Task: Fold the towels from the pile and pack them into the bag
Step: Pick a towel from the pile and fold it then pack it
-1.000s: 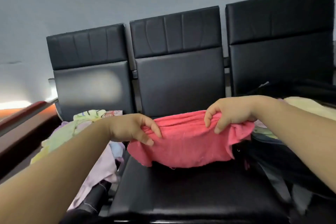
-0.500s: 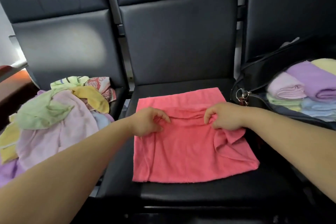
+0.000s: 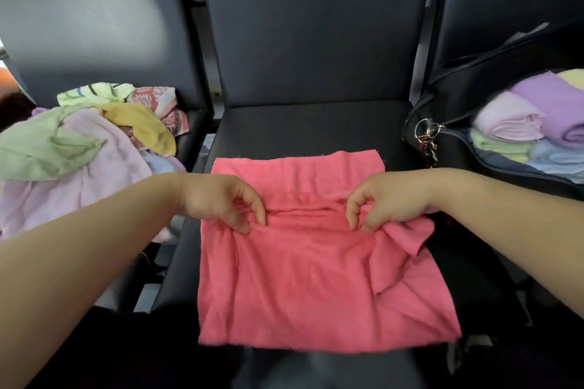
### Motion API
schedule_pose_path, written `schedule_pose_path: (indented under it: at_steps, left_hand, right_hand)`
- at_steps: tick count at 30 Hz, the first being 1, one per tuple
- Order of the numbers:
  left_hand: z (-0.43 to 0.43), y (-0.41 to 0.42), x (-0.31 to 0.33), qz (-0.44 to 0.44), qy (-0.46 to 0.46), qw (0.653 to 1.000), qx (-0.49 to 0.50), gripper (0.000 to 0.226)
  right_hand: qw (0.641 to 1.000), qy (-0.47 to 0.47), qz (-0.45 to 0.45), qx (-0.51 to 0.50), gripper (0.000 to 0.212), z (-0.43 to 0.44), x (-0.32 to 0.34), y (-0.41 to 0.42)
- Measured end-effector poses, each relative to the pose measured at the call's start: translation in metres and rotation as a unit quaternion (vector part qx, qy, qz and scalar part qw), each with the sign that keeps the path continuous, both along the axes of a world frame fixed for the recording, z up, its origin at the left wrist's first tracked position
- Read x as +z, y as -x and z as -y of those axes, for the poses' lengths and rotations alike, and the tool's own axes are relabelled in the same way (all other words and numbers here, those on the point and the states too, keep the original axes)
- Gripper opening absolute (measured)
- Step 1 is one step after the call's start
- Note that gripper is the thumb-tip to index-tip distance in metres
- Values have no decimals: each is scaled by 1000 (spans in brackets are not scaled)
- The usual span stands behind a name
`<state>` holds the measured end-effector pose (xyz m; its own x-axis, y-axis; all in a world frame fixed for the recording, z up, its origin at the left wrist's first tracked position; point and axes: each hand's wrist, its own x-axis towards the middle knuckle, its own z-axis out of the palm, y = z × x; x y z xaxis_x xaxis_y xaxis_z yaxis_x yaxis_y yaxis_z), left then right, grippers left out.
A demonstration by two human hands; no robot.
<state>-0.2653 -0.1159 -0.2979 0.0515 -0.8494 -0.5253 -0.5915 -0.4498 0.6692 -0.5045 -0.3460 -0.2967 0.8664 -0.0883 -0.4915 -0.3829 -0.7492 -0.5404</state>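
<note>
A second ago the pink towel (image 3: 300, 278) hung in the air between the two hands; now it lies spread on the middle seat (image 3: 316, 129), much as it did half a second ago. The fingers have since drawn up into a clearer pinch. The left hand (image 3: 221, 199) nips a raised crease of the cloth between thumb and forefinger, its other fingers curled in. The right hand (image 3: 392, 199) does the same at the other end of that crease, thumb and forefinger closed on the fabric. Between the hands the crease runs as a low ridge across the towel. Beyond the grip a flat band of towel reaches toward the backrest, and on the near side the larger part lies toward the seat's front edge. Just below the right hand a loose flap is rumpled. Out past the left hand, on the next seat, sits the pile (image 3: 79, 151) of unfolded towels. Past the right hand stands the open black bag (image 3: 458, 98), with a key ring (image 3: 426, 133) at its rim and folded towels (image 3: 521, 123) inside.
</note>
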Motion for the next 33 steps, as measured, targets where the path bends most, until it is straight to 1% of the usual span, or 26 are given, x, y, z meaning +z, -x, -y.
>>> schedule_pose_path:
  at_steps: [2,3,5,7,10,14,16,18,20,24,26,27,29,30,31,33]
  left_hand:
    - [-10,4,-1,-7,4,1000,-13,28]
    - [-14,3,-2,-12,18,1000,-10,31]
    - [-20,0,-4,-42,60,997,32,38]
    - [-25,-1,-4,-83,104,987,92,40]
    - [-27,1,-1,-59,171,972,151,40]
    - [-26,0,1,-53,205,954,214,32]
    - [-24,-3,-2,-26,220,947,233,26]
    - [-22,-5,-3,24,230,943,240,25]
    - [-20,-7,-5,75,236,940,233,30]
    - [-26,-15,-13,118,214,947,207,49]
    - [-28,-18,-14,155,215,944,196,51]
    - [-28,-19,-14,160,219,942,196,47]
    - [-28,-18,-12,127,224,942,215,30]
    - [-27,-16,-11,109,219,943,224,15]
    - [-27,-15,-12,104,213,944,228,9]
    - [-26,-16,-15,130,207,943,224,31]
  right_hand:
    - [1000,-17,1,6,26,-8,0,9]
    - [1000,-23,13,-1,25,-9,1,13]
    - [998,-18,52,-32,26,-7,0,17]
    - [993,3,100,-66,27,-3,-1,18]
    - [985,42,148,-78,30,1,-2,14]
    - [976,76,183,-91,36,7,-2,5]
    - [971,86,198,-100,37,10,-4,0]
    - [968,93,208,-103,39,12,-7,-4]
    - [968,99,207,-103,40,14,-11,-7]
    - [969,87,193,-130,24,21,-20,-9]
    - [962,67,216,-150,18,25,-25,-10]
    - [958,54,231,-160,12,25,-27,-11]
    - [950,31,248,-185,2,25,-28,-13]
    - [948,31,251,-194,6,25,-29,-15]
    - [947,36,252,-198,7,26,-30,-16]
    - [945,53,255,-199,7,27,-33,-17]
